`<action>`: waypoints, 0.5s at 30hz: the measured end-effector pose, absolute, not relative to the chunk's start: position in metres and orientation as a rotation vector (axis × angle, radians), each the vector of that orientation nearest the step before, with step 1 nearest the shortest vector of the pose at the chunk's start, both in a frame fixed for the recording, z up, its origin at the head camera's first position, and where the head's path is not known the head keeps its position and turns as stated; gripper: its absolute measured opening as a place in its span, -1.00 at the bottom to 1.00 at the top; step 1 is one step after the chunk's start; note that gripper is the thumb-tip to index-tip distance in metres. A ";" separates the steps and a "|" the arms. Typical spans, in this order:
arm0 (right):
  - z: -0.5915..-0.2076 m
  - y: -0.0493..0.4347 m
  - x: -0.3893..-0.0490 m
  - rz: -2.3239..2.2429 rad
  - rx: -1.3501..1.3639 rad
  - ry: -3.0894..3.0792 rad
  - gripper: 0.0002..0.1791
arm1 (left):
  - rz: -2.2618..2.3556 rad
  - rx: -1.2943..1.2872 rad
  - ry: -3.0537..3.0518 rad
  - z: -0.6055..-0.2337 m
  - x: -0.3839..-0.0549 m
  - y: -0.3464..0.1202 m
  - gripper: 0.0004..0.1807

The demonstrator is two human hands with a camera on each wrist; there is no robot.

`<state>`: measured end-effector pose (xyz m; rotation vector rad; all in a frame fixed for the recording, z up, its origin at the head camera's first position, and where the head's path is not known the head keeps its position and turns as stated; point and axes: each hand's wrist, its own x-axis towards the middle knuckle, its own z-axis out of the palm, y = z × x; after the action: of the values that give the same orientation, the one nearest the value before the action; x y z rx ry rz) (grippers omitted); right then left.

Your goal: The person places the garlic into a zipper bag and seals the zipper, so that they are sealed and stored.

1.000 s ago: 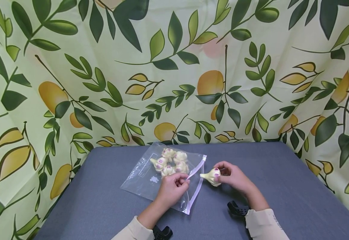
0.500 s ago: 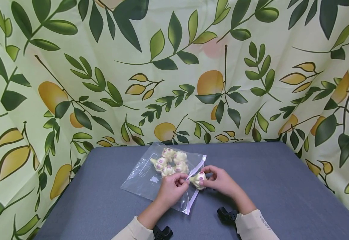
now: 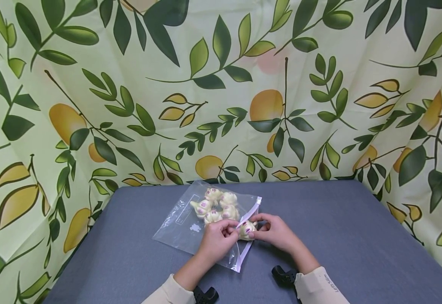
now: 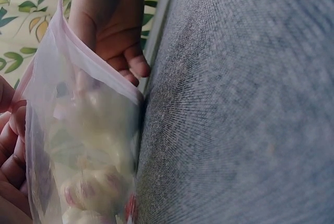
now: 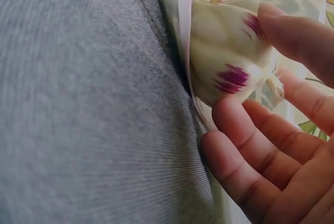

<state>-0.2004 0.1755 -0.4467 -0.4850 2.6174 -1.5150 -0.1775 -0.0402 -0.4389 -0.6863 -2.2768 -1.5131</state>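
A clear zip bag (image 3: pixel 184 230) with a pale pink-white zip edge lies on the table, several garlic bulbs (image 3: pixel 213 216) inside it. My left hand (image 3: pixel 218 238) pinches the upper lip of the bag's mouth and holds it raised. At that mouth, my right hand (image 3: pixel 276 232) grips one more garlic bulb (image 5: pixel 229 51), cream with purple streaks, between thumb and fingers. Its stem end points into the bag, and the root tuft faces my right palm. In the left wrist view, the bag's film (image 4: pixel 78 104) blurs the bulbs behind it.
The table has a grey-blue cloth top (image 3: pixel 130 261). Behind it and at both sides hangs a curtain (image 3: pixel 221 105) printed with leaves and orange fruit. A black strap device (image 3: pixel 283 275) sits at my right wrist, another (image 3: pixel 206 294) at my left.
My right hand has moved left with its garlic bulb, from beside the bag to within its mouth. The left hand keeps its pinch on the bag's lip in the same place.
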 end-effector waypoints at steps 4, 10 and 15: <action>-0.449 0.173 -0.200 -1.515 -0.486 2.662 -0.61 | -1.516 -0.688 -2.267 -0.440 -0.178 -0.040 -0.85; -0.453 0.166 -0.198 -1.529 -0.486 2.739 -0.77 | -1.506 -0.690 -2.256 -0.441 -0.178 -0.040 -0.85; -0.455 0.159 -0.198 -1.516 -0.572 2.742 -0.87 | -1.514 -0.691 -2.259 -0.441 -0.178 -0.040 -0.86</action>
<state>-0.1978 0.1591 -0.4549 -0.5723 2.7417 -1.5160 -0.1784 -0.0396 -0.4414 -0.6907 -2.2591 -1.5136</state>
